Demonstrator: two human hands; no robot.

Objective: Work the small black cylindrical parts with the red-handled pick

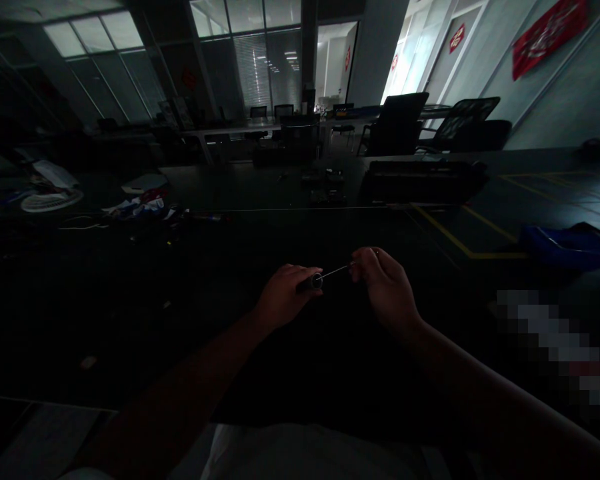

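Above the dark table, my left hand [286,293] is closed around a short dark cylinder [306,285] whose round, pale-rimmed end faces to the right. A thin shiny rod [334,272] runs from that end across to my right hand [383,283]. The fingers of my right hand are pinched on the rod's far end, where a dark part, perhaps a handle, is mostly covered by the fingers. Whether the rod goes inside the cylinder or only touches its rim, I cannot tell in this dim light.
A blue tray [570,247] lies at the right, near yellow tape lines [495,255]. A long black object [423,181] stands at the back right. Small dark boxes [335,177] sit at the back, with a cluttered pile [143,205] and a white round fan-like thing [53,200] at left.
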